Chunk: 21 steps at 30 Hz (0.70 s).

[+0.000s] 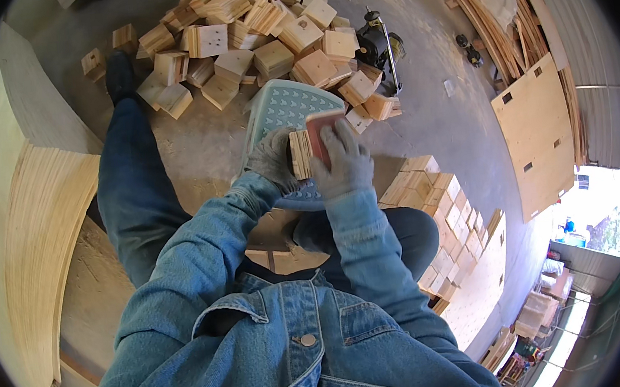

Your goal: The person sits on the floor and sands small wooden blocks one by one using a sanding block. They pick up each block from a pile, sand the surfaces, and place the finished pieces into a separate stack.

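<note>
In a grey work glove, my left hand [272, 160] grips a small plywood block [300, 155] by its left side, the layered edge showing. My right hand [344, 164], gloved too, is closed over a flat reddish-brown pad [318, 127] that looks like a sanding block. That pad lies against the right face of the plywood block. Both hands are above a light blue plastic stool [293, 99] with a patterned top. Its near part is partly hidden by my hands and sleeves.
A loose heap of plywood blocks [263, 19] lies beyond the stool, with a black-and-silver tool [384, 46] at its right. Stacked blocks [443, 214] stand on my right. Plywood sheets [50, 211] rise on my left; panels [539, 127] lean at the far right.
</note>
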Each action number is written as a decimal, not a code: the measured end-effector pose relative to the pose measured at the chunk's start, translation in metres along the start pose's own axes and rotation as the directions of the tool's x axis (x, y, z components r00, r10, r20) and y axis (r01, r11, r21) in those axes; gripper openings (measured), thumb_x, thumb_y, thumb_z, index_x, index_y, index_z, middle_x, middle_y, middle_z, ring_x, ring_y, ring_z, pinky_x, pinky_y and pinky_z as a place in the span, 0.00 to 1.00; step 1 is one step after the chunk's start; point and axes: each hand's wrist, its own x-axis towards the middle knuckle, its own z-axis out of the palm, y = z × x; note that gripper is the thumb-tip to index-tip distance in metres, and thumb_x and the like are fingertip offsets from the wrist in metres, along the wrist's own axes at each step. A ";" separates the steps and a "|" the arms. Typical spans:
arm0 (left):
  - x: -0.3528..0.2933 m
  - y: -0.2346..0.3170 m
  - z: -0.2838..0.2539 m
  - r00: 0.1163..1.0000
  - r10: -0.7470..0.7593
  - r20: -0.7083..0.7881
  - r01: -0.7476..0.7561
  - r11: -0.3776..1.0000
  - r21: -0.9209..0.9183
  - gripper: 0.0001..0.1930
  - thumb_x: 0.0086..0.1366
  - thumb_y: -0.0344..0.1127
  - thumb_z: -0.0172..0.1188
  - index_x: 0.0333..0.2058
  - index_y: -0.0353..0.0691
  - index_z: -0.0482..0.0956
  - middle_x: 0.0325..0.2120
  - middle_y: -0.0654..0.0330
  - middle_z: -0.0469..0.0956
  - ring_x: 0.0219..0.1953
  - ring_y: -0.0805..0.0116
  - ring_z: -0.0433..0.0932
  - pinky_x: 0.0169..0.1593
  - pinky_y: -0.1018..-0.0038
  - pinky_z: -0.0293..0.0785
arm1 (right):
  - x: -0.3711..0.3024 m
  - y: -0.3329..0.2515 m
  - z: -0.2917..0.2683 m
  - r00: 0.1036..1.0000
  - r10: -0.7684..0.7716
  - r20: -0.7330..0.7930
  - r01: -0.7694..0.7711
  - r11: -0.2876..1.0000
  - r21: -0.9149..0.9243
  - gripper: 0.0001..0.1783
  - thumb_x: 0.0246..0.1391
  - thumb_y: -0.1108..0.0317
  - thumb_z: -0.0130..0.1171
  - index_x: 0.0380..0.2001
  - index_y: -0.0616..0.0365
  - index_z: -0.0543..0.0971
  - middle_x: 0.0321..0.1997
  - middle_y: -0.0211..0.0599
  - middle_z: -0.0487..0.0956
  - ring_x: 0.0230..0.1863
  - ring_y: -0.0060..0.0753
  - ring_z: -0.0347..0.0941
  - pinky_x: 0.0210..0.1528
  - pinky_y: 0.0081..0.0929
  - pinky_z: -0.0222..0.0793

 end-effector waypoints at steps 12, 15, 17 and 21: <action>0.001 0.014 -0.015 1.000 -0.023 -0.008 0.022 0.993 -0.113 0.48 0.43 0.56 0.82 0.60 0.45 0.69 0.52 0.50 0.77 0.56 0.45 0.77 0.62 0.55 0.76 | -0.057 -0.006 -0.009 0.992 -0.104 -0.072 0.112 0.988 0.109 0.32 0.49 0.58 0.71 0.60 0.50 0.83 0.71 0.46 0.73 0.60 0.63 0.74 0.62 0.57 0.72; 0.001 0.008 -0.010 0.999 -0.039 0.038 0.042 0.996 -0.079 0.48 0.42 0.53 0.82 0.61 0.46 0.68 0.53 0.50 0.77 0.57 0.45 0.77 0.62 0.55 0.76 | -0.005 -0.010 -0.001 0.998 -0.052 -0.045 0.054 0.998 0.038 0.32 0.50 0.57 0.71 0.61 0.47 0.82 0.73 0.43 0.72 0.61 0.64 0.74 0.62 0.58 0.73; -0.002 -0.003 -0.001 0.997 -0.064 0.034 0.066 0.997 -0.045 0.48 0.42 0.51 0.82 0.61 0.46 0.68 0.53 0.50 0.77 0.58 0.45 0.77 0.62 0.55 0.76 | 0.032 -0.012 0.006 0.999 -0.024 -0.039 0.024 1.000 0.002 0.32 0.52 0.56 0.70 0.62 0.46 0.81 0.73 0.41 0.72 0.61 0.64 0.74 0.62 0.58 0.73; -0.003 -0.013 0.013 0.995 -0.097 0.013 0.097 0.995 -0.024 0.47 0.44 0.48 0.82 0.62 0.46 0.67 0.54 0.50 0.76 0.59 0.45 0.76 0.63 0.55 0.75 | 0.058 -0.005 0.019 0.999 -0.012 -0.053 0.013 1.000 0.016 0.33 0.53 0.53 0.70 0.63 0.44 0.80 0.74 0.39 0.71 0.62 0.64 0.74 0.62 0.58 0.73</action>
